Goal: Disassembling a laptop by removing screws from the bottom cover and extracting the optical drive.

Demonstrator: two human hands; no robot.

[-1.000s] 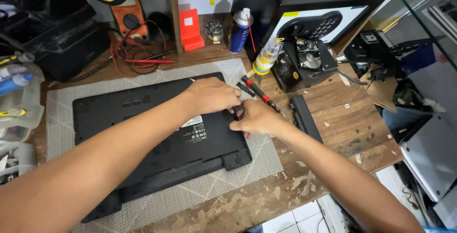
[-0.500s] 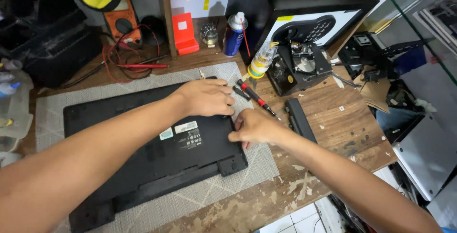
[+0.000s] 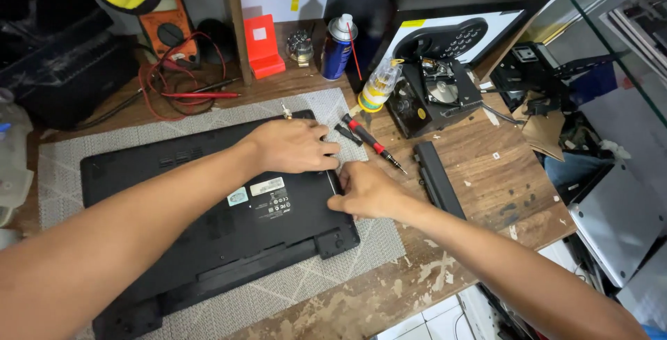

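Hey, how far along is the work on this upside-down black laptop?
Done: the laptop lies bottom-up on the grey mat, and a long black battery-like bar lies apart on the wooden bench. In hand: the left hand and right hand press at the laptop's right edge. Left: the bottom cover is still on; the red-and-black screwdriver lies unused beside the hands.
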